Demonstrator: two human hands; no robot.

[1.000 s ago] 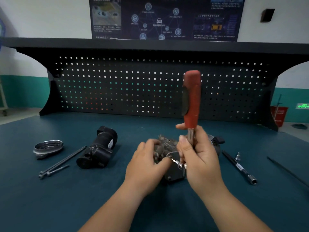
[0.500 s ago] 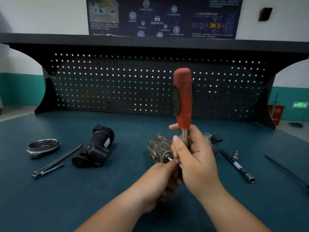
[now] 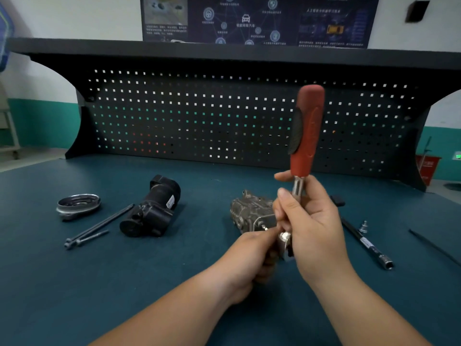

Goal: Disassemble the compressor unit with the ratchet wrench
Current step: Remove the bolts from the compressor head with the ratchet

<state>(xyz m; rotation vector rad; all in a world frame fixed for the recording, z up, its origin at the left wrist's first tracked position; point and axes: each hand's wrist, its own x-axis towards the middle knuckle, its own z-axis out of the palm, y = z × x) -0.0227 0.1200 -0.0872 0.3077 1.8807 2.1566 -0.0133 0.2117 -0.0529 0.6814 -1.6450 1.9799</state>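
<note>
The grey metal compressor unit [image 3: 250, 212] lies on the blue-green workbench [image 3: 124, 283] at the centre. My right hand [image 3: 314, 221] grips the steel shaft of the ratchet wrench [image 3: 307, 131], whose red handle stands upright above my fist. The wrench head sits low, just in front of the compressor. My left hand [image 3: 252, 255] pinches a small silver bolt at the wrench head; its fingers hide most of that part.
A black motor housing [image 3: 152, 208], two long bolts [image 3: 97, 227] and a metal ring cover [image 3: 78, 204] lie at the left. An extension bar [image 3: 365, 242], a small silver fitting [image 3: 363, 226] and a thin black rod [image 3: 434, 247] lie at the right. A pegboard [image 3: 224, 116] backs the bench.
My left hand left the top of the compressor and came down to the wrench head. The wrench was lifted a little toward me, away from the unit; its handle still points up.
</note>
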